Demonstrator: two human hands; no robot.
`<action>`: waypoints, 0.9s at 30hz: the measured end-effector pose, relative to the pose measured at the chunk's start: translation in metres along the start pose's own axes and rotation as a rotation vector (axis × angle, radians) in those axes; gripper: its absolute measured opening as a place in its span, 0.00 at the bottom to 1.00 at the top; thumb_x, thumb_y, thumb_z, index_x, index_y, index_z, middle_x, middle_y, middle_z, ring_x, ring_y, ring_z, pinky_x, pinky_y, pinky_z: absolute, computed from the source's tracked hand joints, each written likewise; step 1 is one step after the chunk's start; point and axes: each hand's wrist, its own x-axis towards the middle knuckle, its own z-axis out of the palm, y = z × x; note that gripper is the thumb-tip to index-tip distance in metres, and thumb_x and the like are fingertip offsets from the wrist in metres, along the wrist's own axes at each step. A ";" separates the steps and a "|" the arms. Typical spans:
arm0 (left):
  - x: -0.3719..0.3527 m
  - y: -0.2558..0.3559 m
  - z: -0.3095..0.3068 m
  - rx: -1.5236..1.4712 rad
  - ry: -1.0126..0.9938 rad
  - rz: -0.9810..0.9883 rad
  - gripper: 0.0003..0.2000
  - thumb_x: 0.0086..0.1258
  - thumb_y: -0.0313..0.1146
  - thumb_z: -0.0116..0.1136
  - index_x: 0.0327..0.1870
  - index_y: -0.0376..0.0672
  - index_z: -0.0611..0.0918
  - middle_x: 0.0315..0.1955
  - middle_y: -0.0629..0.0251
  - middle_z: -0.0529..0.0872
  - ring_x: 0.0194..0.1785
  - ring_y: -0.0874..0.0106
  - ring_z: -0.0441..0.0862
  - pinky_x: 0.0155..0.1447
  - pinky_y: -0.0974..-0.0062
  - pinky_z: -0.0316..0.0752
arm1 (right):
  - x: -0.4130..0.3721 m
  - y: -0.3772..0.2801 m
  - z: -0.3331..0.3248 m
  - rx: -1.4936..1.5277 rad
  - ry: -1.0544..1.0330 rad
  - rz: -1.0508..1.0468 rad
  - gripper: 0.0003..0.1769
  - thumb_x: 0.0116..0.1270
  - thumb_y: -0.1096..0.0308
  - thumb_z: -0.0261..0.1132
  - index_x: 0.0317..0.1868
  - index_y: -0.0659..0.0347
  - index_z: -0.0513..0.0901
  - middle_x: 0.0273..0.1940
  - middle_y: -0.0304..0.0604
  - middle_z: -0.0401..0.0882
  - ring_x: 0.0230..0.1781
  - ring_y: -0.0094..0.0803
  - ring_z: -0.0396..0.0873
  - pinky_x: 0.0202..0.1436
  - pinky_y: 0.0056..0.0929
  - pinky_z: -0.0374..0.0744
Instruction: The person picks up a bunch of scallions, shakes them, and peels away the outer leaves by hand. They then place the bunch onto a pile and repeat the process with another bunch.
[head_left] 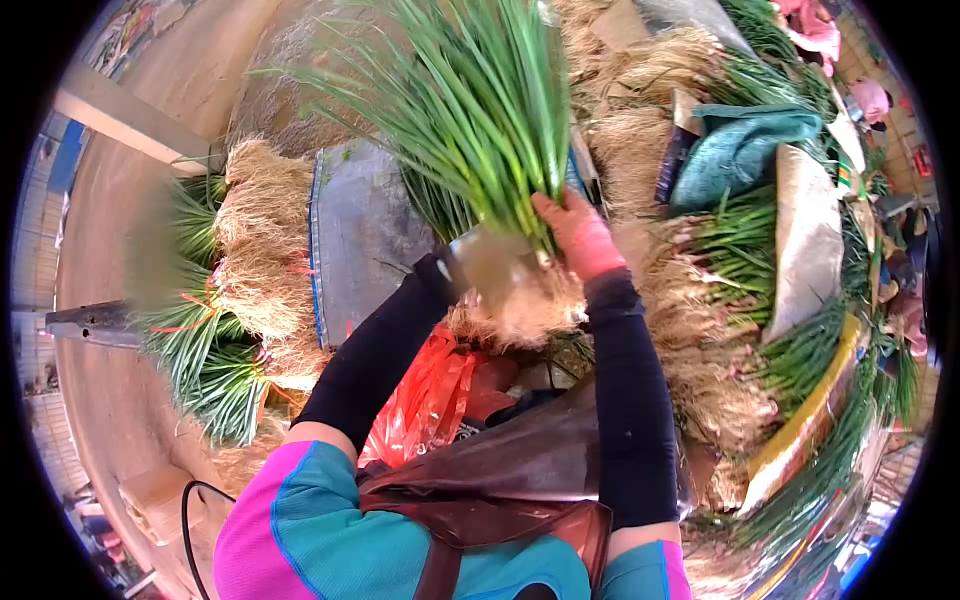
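Now, the green onion bundle [480, 130] lies directly in front of you, between your two arms, and its long axis runs from the pale roots [515, 310] near your body away to the leaf tips, with a small lean toward your left. Your right hand [580, 235] is the one clearly on it: the fingers are closed around the lower stalks from the right side, just above the roots. Your left hand [490, 265] is at the other side, very near the same lower part, but it is too blurred, so I cannot tell if it is open or if it grips. It also hides some of the stalk bases from view. Beyond your left forearm there is a grey sheet [365, 220], and the leaves hang over its far right part. More to the left, other bundles [230, 370] are stacked with their roots toward you and the leaves pointing outward. At your right, the heap of roots [630, 170] begins quite close to your right hand, so on that side the room is narrow; a teal cloth [740, 150] lies on the pile farther right. Below the roots, nearer to your body, there is a red plastic bag [420, 400].
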 end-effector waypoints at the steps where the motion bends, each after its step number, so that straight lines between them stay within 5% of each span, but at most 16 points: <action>1: 0.002 0.006 0.000 0.474 -0.051 -0.213 0.14 0.64 0.27 0.50 0.49 0.30 0.76 0.41 0.57 0.82 0.37 0.76 0.81 0.38 0.81 0.76 | 0.015 0.021 0.006 0.041 -0.049 0.113 0.29 0.63 0.55 0.60 0.56 0.70 0.68 0.49 0.49 0.75 0.47 0.32 0.72 0.52 0.26 0.69; 3: 0.009 -0.134 0.003 -1.008 -0.044 -0.248 0.14 0.65 0.28 0.50 0.49 0.30 0.76 0.44 0.54 0.81 0.45 0.72 0.81 0.45 0.75 0.76 | 0.051 0.090 0.014 0.274 -0.170 0.392 0.24 0.64 0.57 0.59 0.52 0.66 0.72 0.44 0.43 0.77 0.43 0.30 0.74 0.47 0.25 0.72; 4: 0.013 -0.150 0.009 -0.902 0.009 -0.243 0.15 0.65 0.30 0.51 0.49 0.31 0.77 0.44 0.54 0.81 0.47 0.70 0.80 0.50 0.71 0.75 | 0.057 0.111 0.015 0.305 -0.175 0.443 0.22 0.64 0.58 0.59 0.51 0.66 0.72 0.43 0.43 0.77 0.41 0.29 0.74 0.46 0.25 0.72; 5: 0.001 -0.089 0.007 -0.560 0.026 0.139 0.15 0.64 0.30 0.52 0.49 0.31 0.76 0.44 0.53 0.81 0.49 0.68 0.78 0.55 0.67 0.71 | 0.059 0.126 0.018 0.335 -0.181 0.494 0.21 0.64 0.58 0.59 0.50 0.66 0.73 0.42 0.42 0.78 0.40 0.28 0.75 0.46 0.25 0.72; 7: 0.011 -0.107 0.011 -0.740 -0.091 0.192 0.14 0.63 0.27 0.52 0.48 0.31 0.77 0.43 0.53 0.82 0.42 0.72 0.82 0.47 0.73 0.76 | 0.042 0.096 0.006 0.159 -0.236 0.443 0.20 0.65 0.59 0.58 0.51 0.66 0.72 0.42 0.42 0.78 0.40 0.28 0.75 0.46 0.25 0.72; 8: 0.013 -0.096 0.008 -0.979 -0.205 0.116 0.13 0.63 0.26 0.52 0.47 0.31 0.78 0.42 0.54 0.82 0.37 0.75 0.82 0.41 0.76 0.77 | 0.037 0.086 0.002 -0.024 -0.290 0.370 0.20 0.65 0.60 0.57 0.51 0.66 0.72 0.42 0.43 0.78 0.40 0.28 0.75 0.47 0.24 0.72; 9: 0.013 -0.084 0.005 -1.216 -0.320 0.037 0.13 0.62 0.26 0.52 0.46 0.32 0.78 0.40 0.56 0.83 0.32 0.78 0.82 0.35 0.80 0.78 | 0.055 0.127 -0.001 0.369 -0.321 0.426 0.20 0.66 0.61 0.55 0.51 0.67 0.72 0.44 0.45 0.77 0.43 0.30 0.74 0.50 0.23 0.71; 10: 0.012 -0.079 0.007 -1.118 -0.165 -0.123 0.12 0.62 0.26 0.53 0.45 0.33 0.79 0.37 0.59 0.84 0.21 0.85 0.78 0.21 0.88 0.72 | 0.056 0.131 -0.005 0.399 -0.332 0.406 0.22 0.66 0.59 0.56 0.53 0.68 0.70 0.46 0.46 0.77 0.45 0.31 0.74 0.51 0.23 0.70; 13: 0.015 -0.106 0.005 -1.018 0.036 -0.278 0.12 0.62 0.26 0.53 0.46 0.33 0.78 0.35 0.61 0.84 0.15 0.86 0.73 0.17 0.92 0.66 | 0.056 0.139 0.002 0.317 -0.230 0.430 0.27 0.64 0.56 0.57 0.56 0.69 0.68 0.50 0.48 0.74 0.48 0.32 0.73 0.54 0.23 0.68; 14: 0.015 -0.080 0.005 -0.844 0.206 -0.605 0.12 0.63 0.27 0.53 0.46 0.33 0.78 0.33 0.63 0.84 0.13 0.86 0.70 0.15 0.90 0.66 | 0.056 0.142 0.004 0.198 -0.115 0.471 0.29 0.64 0.55 0.58 0.57 0.68 0.67 0.53 0.48 0.73 0.49 0.32 0.72 0.55 0.24 0.68; 17: 0.006 -0.183 0.008 -0.943 0.177 -0.583 0.12 0.63 0.28 0.54 0.46 0.33 0.78 0.31 0.65 0.84 0.14 0.85 0.71 0.17 0.87 0.68 | 0.053 0.154 -0.002 0.285 -0.019 0.499 0.30 0.62 0.54 0.59 0.59 0.66 0.66 0.57 0.50 0.69 0.51 0.32 0.72 0.56 0.24 0.67; 19: 0.010 -0.184 0.006 -0.993 0.168 -0.533 0.12 0.64 0.27 0.53 0.46 0.31 0.78 0.29 0.64 0.84 0.15 0.83 0.72 0.17 0.86 0.69 | 0.056 0.170 -0.010 0.313 -0.048 0.472 0.28 0.63 0.57 0.58 0.58 0.66 0.68 0.59 0.50 0.66 0.51 0.34 0.72 0.55 0.24 0.68; 21: 0.021 -0.165 0.003 -0.990 0.186 -0.520 0.12 0.64 0.27 0.53 0.46 0.31 0.77 0.29 0.64 0.84 0.15 0.83 0.72 0.17 0.87 0.68 | 0.067 0.199 -0.014 -0.037 -0.240 0.173 0.27 0.62 0.60 0.58 0.58 0.65 0.68 0.59 0.50 0.66 0.51 0.36 0.72 0.56 0.25 0.68; 22: 0.026 -0.158 0.002 -0.986 0.200 -0.520 0.12 0.64 0.27 0.53 0.46 0.31 0.77 0.29 0.64 0.83 0.14 0.83 0.71 0.17 0.87 0.68 | 0.061 0.186 -0.010 -0.163 -0.169 0.046 0.23 0.63 0.62 0.56 0.56 0.66 0.70 0.56 0.49 0.70 0.51 0.37 0.73 0.55 0.26 0.68; 27: 0.028 -0.137 0.004 -0.947 0.384 -0.570 0.12 0.64 0.26 0.52 0.46 0.30 0.76 0.28 0.63 0.83 0.14 0.82 0.71 0.16 0.88 0.67 | 0.039 0.177 0.004 -0.049 0.075 0.350 0.24 0.63 0.59 0.54 0.53 0.70 0.73 0.50 0.50 0.75 0.49 0.37 0.73 0.54 0.27 0.68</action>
